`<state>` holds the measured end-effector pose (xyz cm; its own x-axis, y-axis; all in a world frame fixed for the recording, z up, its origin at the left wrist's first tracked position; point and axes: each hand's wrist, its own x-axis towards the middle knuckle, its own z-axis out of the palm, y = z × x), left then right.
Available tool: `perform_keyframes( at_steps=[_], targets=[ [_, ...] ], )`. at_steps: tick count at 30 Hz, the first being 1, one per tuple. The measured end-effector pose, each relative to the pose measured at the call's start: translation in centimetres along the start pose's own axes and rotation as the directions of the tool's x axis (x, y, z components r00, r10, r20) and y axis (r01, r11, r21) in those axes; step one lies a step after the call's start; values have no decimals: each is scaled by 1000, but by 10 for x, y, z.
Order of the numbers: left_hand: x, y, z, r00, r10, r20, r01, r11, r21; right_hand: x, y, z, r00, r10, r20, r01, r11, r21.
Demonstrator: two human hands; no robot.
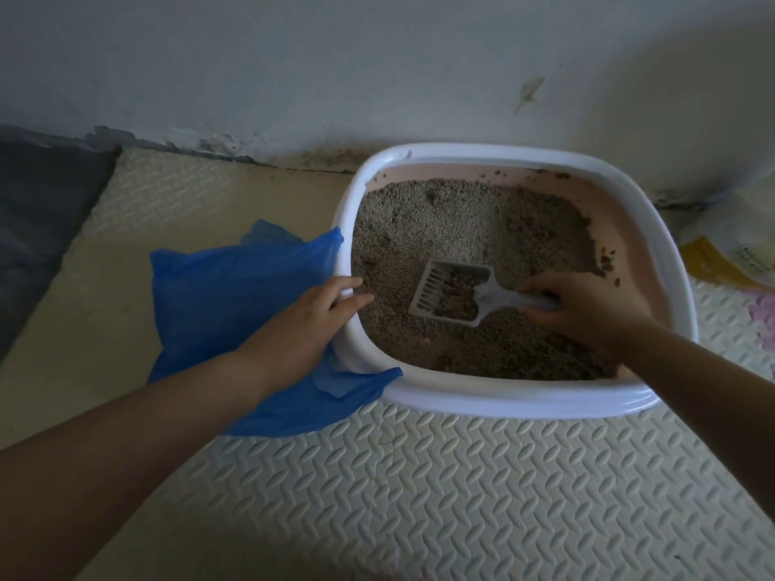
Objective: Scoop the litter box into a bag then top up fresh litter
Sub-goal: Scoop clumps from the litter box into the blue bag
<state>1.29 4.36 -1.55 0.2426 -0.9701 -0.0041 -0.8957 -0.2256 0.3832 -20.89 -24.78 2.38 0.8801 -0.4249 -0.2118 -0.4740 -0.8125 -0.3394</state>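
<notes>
A white-rimmed litter box (495,399) with pink inner walls stands on the floor mat against the wall, filled with grey-brown litter (469,220). My right hand (587,308) grips the handle of a grey slotted scoop (448,293), which lies in the litter with clumps in its bowl. My left hand (310,325) rests on the box's left rim, fingers reaching over the edge onto the litter. A blue plastic bag (226,295) lies on the mat just left of the box, partly under my left forearm.
A cream textured foam mat (461,488) covers the floor. A white and yellow litter sack (738,245) leans at the right edge by the wall. A dark grey mat (37,211) lies at far left. The pale wall (293,69) runs right behind the box.
</notes>
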Motion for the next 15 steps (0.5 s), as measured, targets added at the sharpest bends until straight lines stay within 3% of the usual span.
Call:
perform_keyframes(
  at_steps=[6,15],
  targets=[
    [-2,-3,2,1000,10,-14,-10,999,-32,36,-34,14,999,-12,51,15,998,-64],
    [-2,-8,5,999,33,-3,-33,999,-37,98,-54,35,999,-17,49,18,1000,-2]
  ],
)
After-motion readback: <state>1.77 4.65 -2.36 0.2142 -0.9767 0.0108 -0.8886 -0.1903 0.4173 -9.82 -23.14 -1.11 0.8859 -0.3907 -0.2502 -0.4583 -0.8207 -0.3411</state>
